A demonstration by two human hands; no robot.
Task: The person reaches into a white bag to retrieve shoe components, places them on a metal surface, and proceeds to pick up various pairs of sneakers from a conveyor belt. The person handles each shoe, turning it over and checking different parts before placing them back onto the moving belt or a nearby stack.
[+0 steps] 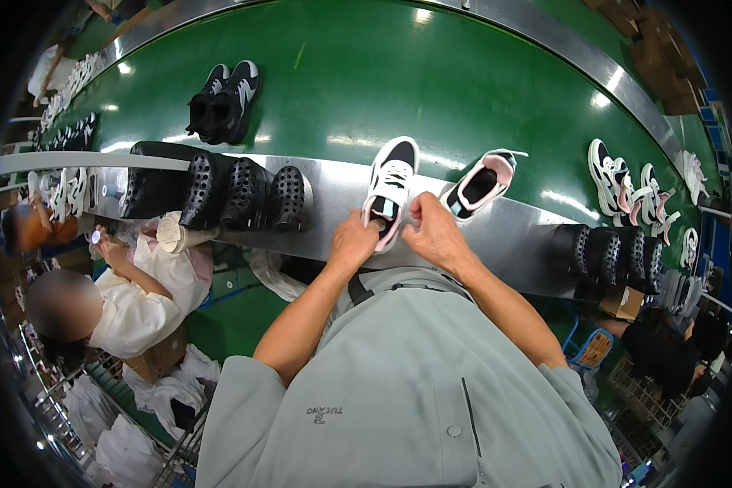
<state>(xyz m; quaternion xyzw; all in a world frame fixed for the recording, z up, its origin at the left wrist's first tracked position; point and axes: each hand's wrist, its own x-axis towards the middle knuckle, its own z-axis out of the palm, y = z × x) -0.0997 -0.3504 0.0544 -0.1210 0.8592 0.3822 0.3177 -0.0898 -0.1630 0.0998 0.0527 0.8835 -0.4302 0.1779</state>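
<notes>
A white and black sneaker with white laces points away from me at the metal edge of the green table. My left hand is closed on its heel end, with fingertips at the shoe's opening. Just right of that heel is my right hand, its fingers curled in; whether something small is between them is hidden. A second sneaker, white and black with a pink lining, lies tilted to the right of my right hand, apart from it.
Black perforated shoe-shaped forms stand at the left along the edge, and more black forms at the right. A pair of black sneakers sits far left on the green tabletop. White sneakers lie right. A person in white sits left.
</notes>
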